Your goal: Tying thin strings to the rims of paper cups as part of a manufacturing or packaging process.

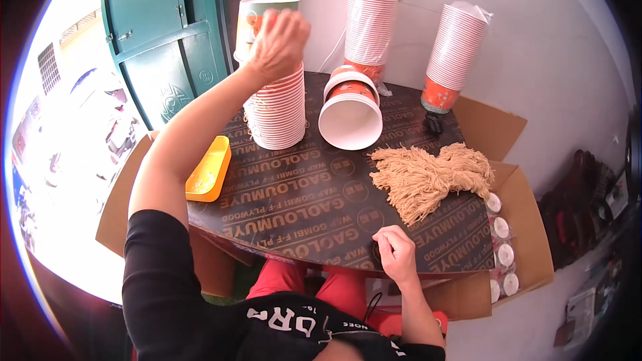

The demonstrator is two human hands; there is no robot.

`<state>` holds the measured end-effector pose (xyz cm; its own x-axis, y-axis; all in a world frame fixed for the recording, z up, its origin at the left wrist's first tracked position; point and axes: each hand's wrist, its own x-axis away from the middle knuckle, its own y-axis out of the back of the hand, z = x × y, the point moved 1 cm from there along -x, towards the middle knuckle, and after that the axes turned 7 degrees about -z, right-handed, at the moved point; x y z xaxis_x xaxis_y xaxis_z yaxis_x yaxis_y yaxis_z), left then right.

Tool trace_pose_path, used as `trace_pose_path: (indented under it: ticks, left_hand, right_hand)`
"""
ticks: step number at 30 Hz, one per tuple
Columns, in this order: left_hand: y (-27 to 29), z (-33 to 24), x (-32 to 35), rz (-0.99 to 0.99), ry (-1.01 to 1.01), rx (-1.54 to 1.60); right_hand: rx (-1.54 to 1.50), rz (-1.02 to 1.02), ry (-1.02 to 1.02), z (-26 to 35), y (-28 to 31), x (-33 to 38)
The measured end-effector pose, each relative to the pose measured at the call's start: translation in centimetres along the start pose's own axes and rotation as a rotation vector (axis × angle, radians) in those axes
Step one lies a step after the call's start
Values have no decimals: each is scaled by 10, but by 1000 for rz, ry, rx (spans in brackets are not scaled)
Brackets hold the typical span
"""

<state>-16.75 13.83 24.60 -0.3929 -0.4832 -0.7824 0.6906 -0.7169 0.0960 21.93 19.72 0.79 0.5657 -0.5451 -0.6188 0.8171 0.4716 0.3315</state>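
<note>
A tall stack of white-rimmed paper cups (275,110) stands upside down at the table's back left, with thin tan strands showing along its sides. On top sits a green and orange paper cup (249,23). My left hand (279,43) is closed in front of that top cup; its fingertips are turned away, so what they grip is hidden. Near the front edge of the table my right hand (396,251) is curled closed, and anything inside it is too small or hidden to make out. A bundle of tan yarn strands (435,177) lies beyond it to the right.
Orange cups (350,117) lie on their side mid-table. Two bagged cup stacks, one tall (370,27) and one leaning (455,53), stand behind. A yellow tray (210,170) sits at left. An open cardboard box (528,227) with several white-topped rolls adjoins the right edge.
</note>
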Motion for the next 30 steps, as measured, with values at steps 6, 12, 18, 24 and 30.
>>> trace_pose_path:
  ticks: [6,12,18,24,30]
  left_hand:
    - [-6,21,-6,77,374,-58]
    - [-12,6,23,185,422,-31]
    - [1,-94,68,360,370,592]
    - [-39,-159,121,282,1015,734]
    - [-56,-193,132,171,1234,716]
  right_hand:
    - [19,23,11,-3,0,1]
    - [-25,41,-64,-3,0,-1]
    - [40,0,-3,-15,-8,-48]
    - [197,-177,89,-69,-48,-152]
    - [255,-372,-46,-122,-85,-212]
